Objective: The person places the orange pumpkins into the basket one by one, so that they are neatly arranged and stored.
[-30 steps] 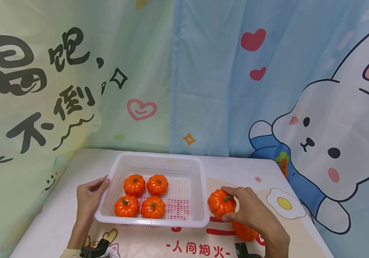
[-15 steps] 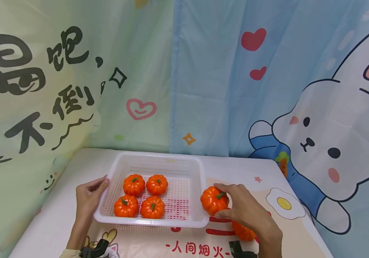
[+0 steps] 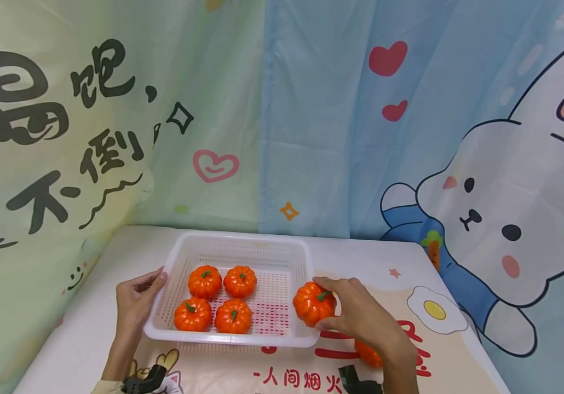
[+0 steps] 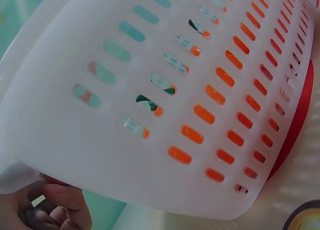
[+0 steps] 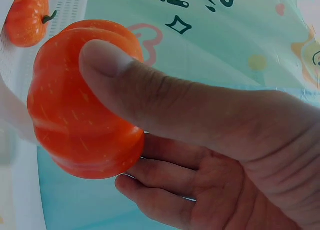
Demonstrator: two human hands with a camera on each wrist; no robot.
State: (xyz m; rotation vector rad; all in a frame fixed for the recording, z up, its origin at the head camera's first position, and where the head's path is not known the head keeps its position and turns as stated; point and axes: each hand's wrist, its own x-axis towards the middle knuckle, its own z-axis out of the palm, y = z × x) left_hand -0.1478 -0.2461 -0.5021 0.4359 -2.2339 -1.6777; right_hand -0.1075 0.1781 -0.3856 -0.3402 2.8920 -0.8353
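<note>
A small orange pumpkin (image 3: 314, 304) with a green stem is gripped between the thumb and fingers of my right hand (image 3: 361, 314), over the right rim of a white plastic basket (image 3: 232, 340). In the right wrist view the thumb presses the side of that pumpkin (image 5: 85, 105). My left hand (image 3: 136, 301) pinches the basket's left rim; in the left wrist view its curled fingers (image 4: 65, 202) sit under the rim's corner. Inside the basket, several similar pumpkins (image 3: 233, 317) stand in two rows on the left side.
Another orange pumpkin (image 3: 368, 353) lies on the table to the right of the basket, partly hidden behind my right forearm. The white table (image 3: 149, 246) has a printed cover. A patterned curtain (image 3: 306, 137) hangs behind its far edge.
My right hand has carried its pumpkin leftward, from beside the basket to over its right rim. The left hand and the basket have stayed nearly in place.
</note>
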